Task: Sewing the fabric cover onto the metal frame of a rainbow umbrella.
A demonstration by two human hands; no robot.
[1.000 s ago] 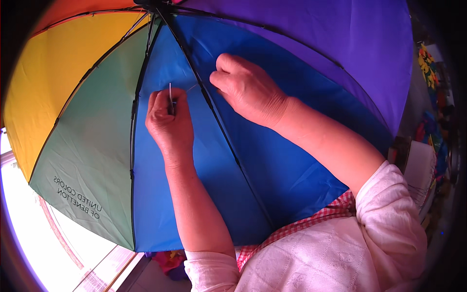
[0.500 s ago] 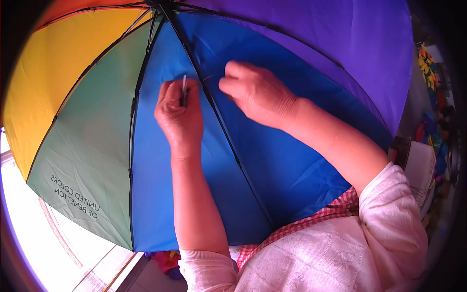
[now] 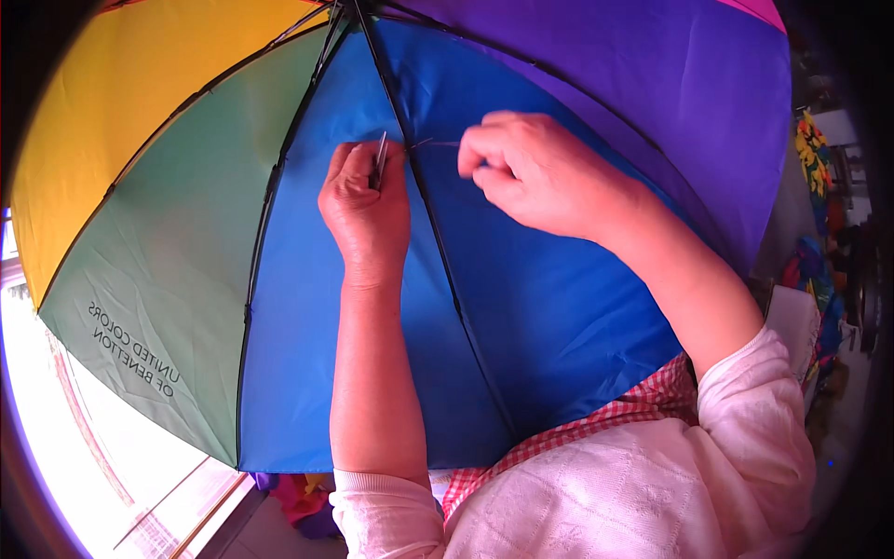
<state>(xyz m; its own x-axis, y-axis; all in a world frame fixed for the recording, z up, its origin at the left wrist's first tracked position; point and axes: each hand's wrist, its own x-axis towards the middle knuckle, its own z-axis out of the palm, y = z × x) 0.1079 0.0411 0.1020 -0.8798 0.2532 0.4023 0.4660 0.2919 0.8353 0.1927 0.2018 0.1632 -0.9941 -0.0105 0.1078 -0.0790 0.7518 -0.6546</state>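
Umbrella (image 3: 484, 270) stood open in front of the person, with its inner side turned to the camera, and it filled most of the view. Both hands were over its blue part, at a dark rib (image 3: 438, 244) that ran down from the hub (image 3: 350, 7). Fingers of the left hand (image 3: 365, 207) were bent and gripped a slim metal tool (image 3: 381, 160), whose tip pointed upward; whether this hand also touched the rib, I could not tell. Fingers of the right hand (image 3: 549, 177) were curled together on the other side of the rib and seemed closed on a thin thread (image 3: 442, 143), which stretched toward the rib, although some blur made the pinch not fully clear.

For handling the thread well, I judged that an even, gentle pull was best, because a sudden one could pucker the cloth or snap the strand. It also seemed wise to keep the tip of the tool turned away from the fabric, and to let the left hand steady the rib so that it did not bend.

As for writing, the green panel (image 3: 177, 252) carried dark lettering (image 3: 133, 349) in two lines, placed low near its outer edge. It appeared reversed, as if seen through from the back. On the yellow panel (image 3: 177, 93) and the purple panel (image 3: 643, 102) I noticed no print.
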